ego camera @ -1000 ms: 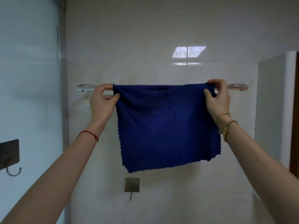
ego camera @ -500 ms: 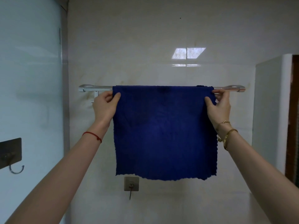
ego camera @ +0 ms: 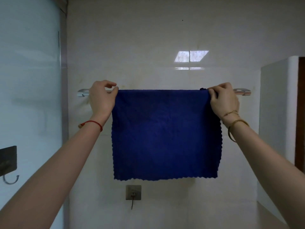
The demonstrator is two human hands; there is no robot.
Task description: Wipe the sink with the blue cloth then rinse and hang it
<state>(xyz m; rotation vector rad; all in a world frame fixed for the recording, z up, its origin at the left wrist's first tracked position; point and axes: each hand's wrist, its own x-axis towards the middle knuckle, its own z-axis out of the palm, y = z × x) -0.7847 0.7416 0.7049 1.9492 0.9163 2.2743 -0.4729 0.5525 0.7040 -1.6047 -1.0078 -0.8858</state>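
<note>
No readable text or labels anywhere.

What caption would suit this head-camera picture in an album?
Both hands, left hand and right hand, pinch the top corners of the blue cloth draped over the towel rail.

Metal towel rail (ego camera: pixel 241 92) on tiled wall, blue cloth (ego camera: pixel 165 134) draped over it

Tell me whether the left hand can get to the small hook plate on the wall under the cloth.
Probably yes. The left hand is up at the rail, pinching the blue cloth. The hook plate sits exposed just below the cloth's hem, with nothing in between.
</note>
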